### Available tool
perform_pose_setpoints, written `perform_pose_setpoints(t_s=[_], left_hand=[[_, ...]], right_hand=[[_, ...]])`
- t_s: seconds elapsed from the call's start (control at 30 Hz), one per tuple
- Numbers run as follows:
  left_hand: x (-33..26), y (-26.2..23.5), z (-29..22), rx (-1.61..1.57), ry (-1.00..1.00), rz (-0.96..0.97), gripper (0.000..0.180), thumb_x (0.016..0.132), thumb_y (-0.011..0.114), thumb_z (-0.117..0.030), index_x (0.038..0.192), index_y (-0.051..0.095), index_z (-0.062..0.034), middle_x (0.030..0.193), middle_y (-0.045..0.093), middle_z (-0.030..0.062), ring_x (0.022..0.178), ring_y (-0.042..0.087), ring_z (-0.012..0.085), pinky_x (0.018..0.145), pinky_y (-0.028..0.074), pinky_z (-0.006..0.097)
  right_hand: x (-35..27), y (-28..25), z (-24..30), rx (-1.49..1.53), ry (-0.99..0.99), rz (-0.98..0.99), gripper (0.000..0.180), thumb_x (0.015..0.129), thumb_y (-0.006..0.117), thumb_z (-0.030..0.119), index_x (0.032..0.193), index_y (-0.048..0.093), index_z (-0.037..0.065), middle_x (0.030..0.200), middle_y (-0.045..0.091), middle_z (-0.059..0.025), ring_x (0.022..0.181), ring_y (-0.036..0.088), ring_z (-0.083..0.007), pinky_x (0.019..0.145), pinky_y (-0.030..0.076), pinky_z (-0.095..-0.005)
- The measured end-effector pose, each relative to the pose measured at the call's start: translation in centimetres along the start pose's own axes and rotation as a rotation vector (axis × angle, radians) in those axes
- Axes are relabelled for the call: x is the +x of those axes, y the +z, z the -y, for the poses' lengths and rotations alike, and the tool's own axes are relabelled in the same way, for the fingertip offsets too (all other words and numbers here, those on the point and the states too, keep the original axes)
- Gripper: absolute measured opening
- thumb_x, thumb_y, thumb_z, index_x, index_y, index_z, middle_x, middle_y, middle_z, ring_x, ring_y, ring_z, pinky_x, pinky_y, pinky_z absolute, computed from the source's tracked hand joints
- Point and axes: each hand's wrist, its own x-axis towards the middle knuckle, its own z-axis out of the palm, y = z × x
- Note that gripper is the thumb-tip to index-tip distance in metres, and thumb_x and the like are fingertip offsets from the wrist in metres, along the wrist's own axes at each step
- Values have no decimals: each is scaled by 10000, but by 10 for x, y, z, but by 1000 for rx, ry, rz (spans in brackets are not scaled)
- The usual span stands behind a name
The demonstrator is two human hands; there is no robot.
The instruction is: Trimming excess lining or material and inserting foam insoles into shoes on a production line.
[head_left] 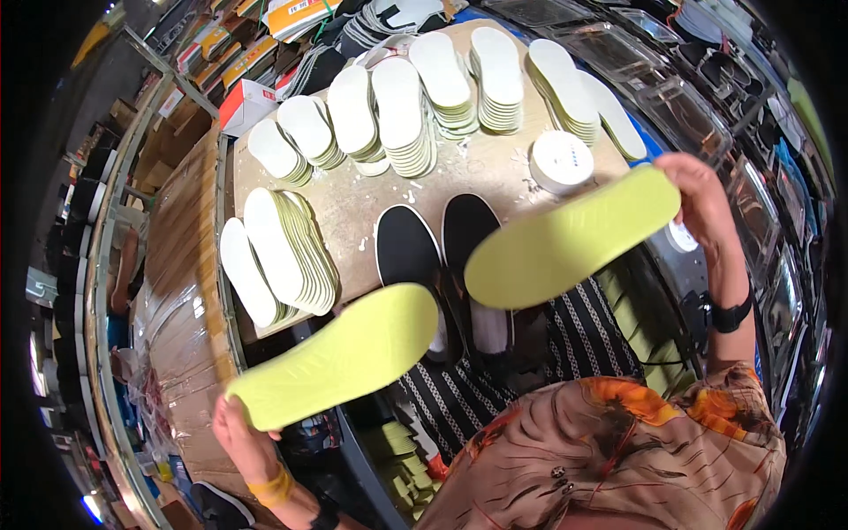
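Observation:
My left hand (pixel 246 449) pinches the narrow end of a yellow-green insole (pixel 336 355), held slanting over the front left of the work board. With my right hand (pixel 704 201) I grip one end of a second yellow-green insole (pixel 570 237), which reaches inward above the board's right side. Between the two insoles stands a pair of black slip-on shoes, a left shoe (pixel 406 240) and a right shoe (pixel 468 221), toes pointing away from me. The right-hand insole overlaps the right shoe's edge in view. Both shoe openings show pale insides, partly hidden.
Stacks of white-topped insoles (pixel 397 106) line the far side of the board (pixel 353 212); another stack (pixel 283 238) stands at left. A round white tub (pixel 562 162) sits at back right. Yellow-green insoles (pixel 406 464) lie below my left arm. A large carton (pixel 181 238) borders the left.

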Motion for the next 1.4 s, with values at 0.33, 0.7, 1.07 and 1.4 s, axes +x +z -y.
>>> perform_pose_setpoints(t_s=[0.33,0.7,1.07,1.4], left_hand=[[-124,69,-4,914,521,238,84,849,504,-76,873,521,3,642,540,161,503,556,295,474,447,357],[-115,108,-16,1207,714,1074,386,747,466,-34,1125,498,40,1148,501,190,1119,459,323,931,397,367],[-100,118,17,934,925,1065,390,707,524,-5,1093,506,40,1081,539,167,1029,525,301,885,439,361],[-121,126,1,1212,924,655,348,650,581,-44,997,574,-18,1006,578,114,694,586,247,601,482,326]], right_hand=[[-114,60,-5,-765,-1279,211,203,695,538,46,893,583,30,746,583,-95,526,558,-190,447,439,-243],[-149,131,-65,-740,-1803,745,384,718,500,209,1054,516,22,792,549,-53,631,518,-143,513,389,-243],[-74,105,-106,-865,-1556,771,243,766,476,177,972,507,51,844,516,-54,724,529,-198,614,427,-302],[-91,148,-81,-582,-1109,733,233,683,583,110,899,529,42,890,512,-92,780,552,-245,711,438,-321]])
